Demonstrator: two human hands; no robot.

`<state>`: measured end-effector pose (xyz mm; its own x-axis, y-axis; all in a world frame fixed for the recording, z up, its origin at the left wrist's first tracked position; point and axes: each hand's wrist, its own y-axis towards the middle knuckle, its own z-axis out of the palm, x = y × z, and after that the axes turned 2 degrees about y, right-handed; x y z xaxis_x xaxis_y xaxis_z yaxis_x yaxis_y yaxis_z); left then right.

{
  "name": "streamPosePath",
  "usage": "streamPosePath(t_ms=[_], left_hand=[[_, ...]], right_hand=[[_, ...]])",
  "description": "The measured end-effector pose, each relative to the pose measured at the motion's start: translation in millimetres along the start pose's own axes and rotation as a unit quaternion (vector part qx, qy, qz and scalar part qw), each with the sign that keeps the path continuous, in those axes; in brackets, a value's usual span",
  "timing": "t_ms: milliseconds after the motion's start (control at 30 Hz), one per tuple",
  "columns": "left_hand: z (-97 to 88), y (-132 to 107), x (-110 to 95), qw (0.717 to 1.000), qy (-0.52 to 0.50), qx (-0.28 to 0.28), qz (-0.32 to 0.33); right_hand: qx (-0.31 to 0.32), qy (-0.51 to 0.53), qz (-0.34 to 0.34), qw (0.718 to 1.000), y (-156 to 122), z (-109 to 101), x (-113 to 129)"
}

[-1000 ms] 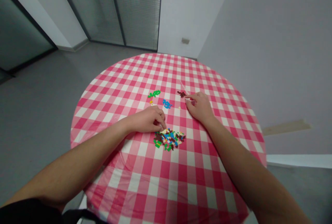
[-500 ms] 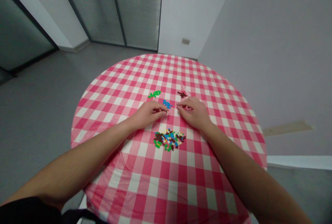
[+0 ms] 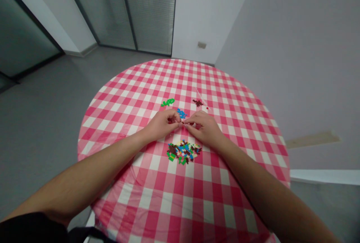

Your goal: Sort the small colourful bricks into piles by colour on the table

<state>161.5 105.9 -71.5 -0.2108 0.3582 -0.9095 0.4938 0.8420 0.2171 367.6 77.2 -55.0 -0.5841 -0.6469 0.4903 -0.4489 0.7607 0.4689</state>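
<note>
My left hand (image 3: 165, 123) and my right hand (image 3: 203, 126) meet above the middle of the table, fingertips pinched together. Between them is a tiny reddish-brown building brick (image 3: 182, 122), mostly covered by the fingers; whether it is one piece or more I cannot tell. Just beyond the fingertips lies a small cluster of blue bricks (image 3: 181, 113). Nearer to me, below the hands, a mixed pile of small bricks (image 3: 183, 152) in brown, green, blue, white and yellow is spread out.
Farther back lie a group of green bricks (image 3: 168, 102) and a group of dark brown bricks (image 3: 198, 102). A single red brick (image 3: 207, 108) sits right of the brown ones. A red-and-white checked cloth (image 3: 180, 74) covers the round table. Beyond stand walls and glass panels (image 3: 149, 10).
My right hand has moved left and slightly down, its fingertips now meeting those of my left hand. The red brick right of the brown group has come into view.
</note>
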Motion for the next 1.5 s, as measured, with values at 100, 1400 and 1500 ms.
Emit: streamPosePath(t_ms=[100,1400,1500], left_hand=[[1.1,0,1,1.000,-0.004,0.003,-0.004],[0.3,0,-11,0.994,-0.088,0.043,-0.044],[0.6,1,-11,0.995,-0.078,0.035,-0.041]], right_hand=[[-0.006,-0.001,-0.004,1.000,0,1,-1],[0.013,0.001,0.016,1.000,0,2,0],[0.012,0.002,0.014,1.000,0,2,0]])
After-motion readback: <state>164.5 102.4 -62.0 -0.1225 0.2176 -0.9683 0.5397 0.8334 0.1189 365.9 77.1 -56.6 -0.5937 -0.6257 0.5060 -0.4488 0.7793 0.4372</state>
